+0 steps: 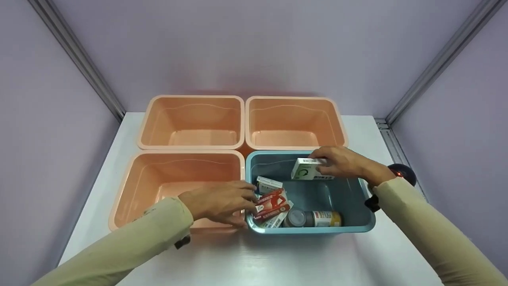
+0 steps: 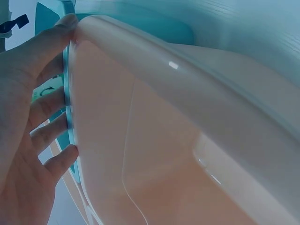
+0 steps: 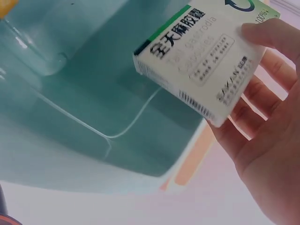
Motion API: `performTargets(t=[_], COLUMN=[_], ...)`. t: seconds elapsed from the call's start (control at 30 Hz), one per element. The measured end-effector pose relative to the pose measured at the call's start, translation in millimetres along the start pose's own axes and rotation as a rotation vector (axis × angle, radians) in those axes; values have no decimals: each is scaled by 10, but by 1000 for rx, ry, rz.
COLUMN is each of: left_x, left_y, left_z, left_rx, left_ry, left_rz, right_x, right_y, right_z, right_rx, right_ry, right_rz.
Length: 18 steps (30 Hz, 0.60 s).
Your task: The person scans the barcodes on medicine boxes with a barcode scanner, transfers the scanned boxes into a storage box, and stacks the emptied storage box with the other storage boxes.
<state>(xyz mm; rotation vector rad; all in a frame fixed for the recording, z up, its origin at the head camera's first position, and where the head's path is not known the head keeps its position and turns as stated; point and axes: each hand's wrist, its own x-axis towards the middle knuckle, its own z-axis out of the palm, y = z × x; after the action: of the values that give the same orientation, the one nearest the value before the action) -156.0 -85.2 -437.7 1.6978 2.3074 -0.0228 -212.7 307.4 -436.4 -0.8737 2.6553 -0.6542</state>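
My right hand (image 1: 343, 162) pinches a white and green medicine box (image 1: 311, 169) over the back part of the blue bin (image 1: 371, 206). In the right wrist view the thumb lies on the box's printed face, with the fingers behind it. My left hand (image 1: 222, 200) rests at the blue bin's left rim, where it meets the front orange bin (image 1: 123, 190); its fingers are spread and hold nothing. Inside the blue bin, a red box (image 1: 272, 204) lies over other white boxes (image 1: 268, 184). Beside them are a grey-lidded bottle (image 1: 296, 217) and a bottle with a yellow-and-white label (image 1: 326, 219).
Two more orange bins stand behind, one at the back left (image 1: 192, 99) and one at the back right (image 1: 291, 100). All the bins stand close together on a white table (image 1: 254, 262). Pale walls (image 1: 254, 47) enclose the table at the back and both sides.
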Motion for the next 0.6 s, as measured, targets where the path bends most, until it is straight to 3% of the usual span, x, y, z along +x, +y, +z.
performTargets(t=[0.3, 0.6], left_x=[11, 35], left_y=[-13, -70], left_z=[-9, -52], left_rx=[-27, 10], left_ry=[-17, -21], left_rz=[-18, -23], right_x=[-138, -353], right_y=[-6, 94], right_z=[-221, -459], right_rx=[125, 267], right_ry=[108, 240], right_rz=[52, 88])
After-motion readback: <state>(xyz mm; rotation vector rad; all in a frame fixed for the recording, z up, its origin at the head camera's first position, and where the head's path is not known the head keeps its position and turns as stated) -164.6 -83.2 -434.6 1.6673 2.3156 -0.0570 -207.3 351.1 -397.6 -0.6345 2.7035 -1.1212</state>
